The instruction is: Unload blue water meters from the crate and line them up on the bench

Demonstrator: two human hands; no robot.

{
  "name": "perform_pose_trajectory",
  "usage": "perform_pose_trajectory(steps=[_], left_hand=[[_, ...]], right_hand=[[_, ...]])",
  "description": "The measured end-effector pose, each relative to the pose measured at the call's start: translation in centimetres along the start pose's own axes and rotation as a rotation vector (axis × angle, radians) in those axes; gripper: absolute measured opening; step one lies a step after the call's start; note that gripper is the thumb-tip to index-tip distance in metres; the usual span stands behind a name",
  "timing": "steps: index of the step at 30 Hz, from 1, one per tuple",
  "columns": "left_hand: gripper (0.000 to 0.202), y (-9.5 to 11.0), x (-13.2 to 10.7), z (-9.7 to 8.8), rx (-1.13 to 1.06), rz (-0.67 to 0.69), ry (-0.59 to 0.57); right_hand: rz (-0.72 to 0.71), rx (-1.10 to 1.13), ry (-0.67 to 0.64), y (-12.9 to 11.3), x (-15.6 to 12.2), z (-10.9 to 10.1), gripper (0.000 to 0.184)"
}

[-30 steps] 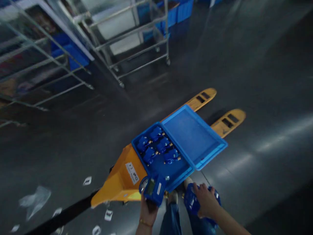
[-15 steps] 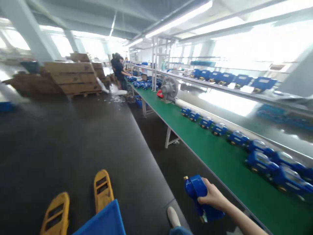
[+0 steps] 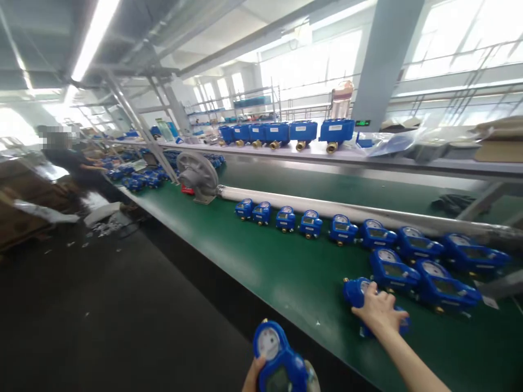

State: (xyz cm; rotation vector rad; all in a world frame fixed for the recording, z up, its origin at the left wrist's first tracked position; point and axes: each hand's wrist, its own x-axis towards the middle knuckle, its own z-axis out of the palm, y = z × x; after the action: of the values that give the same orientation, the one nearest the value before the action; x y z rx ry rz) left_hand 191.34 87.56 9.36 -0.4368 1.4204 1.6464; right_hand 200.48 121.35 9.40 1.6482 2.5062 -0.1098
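My right hand (image 3: 378,310) rests on top of a blue water meter (image 3: 356,292) that sits on the green conveyor belt (image 3: 286,272), fingers curled over it. Low at the frame's bottom edge, my left hand (image 3: 252,378) grips a second blue water meter (image 3: 280,359) with its round white dial facing up. A row of several more blue meters (image 3: 343,227) stands along the belt beside a long white tube (image 3: 368,213), and two more (image 3: 420,275) lie just right of my right hand.
A grey blower fan (image 3: 198,175) stands on the belt further along. A shelf (image 3: 347,158) above carries several larger blue meters (image 3: 302,132). Another person (image 3: 77,166) works at the far left end near cardboard boxes. Dark floor (image 3: 102,316) lies left of the belt.
My view swung from the pallet jack and blue crate on the floor up to the belt. My right hand carried its meter over and set it down on the belt.
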Motion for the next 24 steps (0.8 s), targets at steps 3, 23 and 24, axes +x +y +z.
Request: perform_pose_trajectory(steps=[3, 23, 24], left_hand=[[0.094, 5.2, 7.0, 4.8, 0.004, -0.034, -0.238], [0.103, 18.8, 28.0, 19.7, 0.336, -0.311, -0.338], [0.102, 18.7, 28.1, 20.2, 0.34, -0.307, -0.326]], right_hand=[[0.006, -0.13, 0.048, -2.0, 1.9, 0.3, 0.092], [0.301, 0.019, -0.346, -4.7, 8.3, -2.5, 0.085], [0.316, 0.013, -0.341, -5.2, 9.1, -2.8, 0.085]])
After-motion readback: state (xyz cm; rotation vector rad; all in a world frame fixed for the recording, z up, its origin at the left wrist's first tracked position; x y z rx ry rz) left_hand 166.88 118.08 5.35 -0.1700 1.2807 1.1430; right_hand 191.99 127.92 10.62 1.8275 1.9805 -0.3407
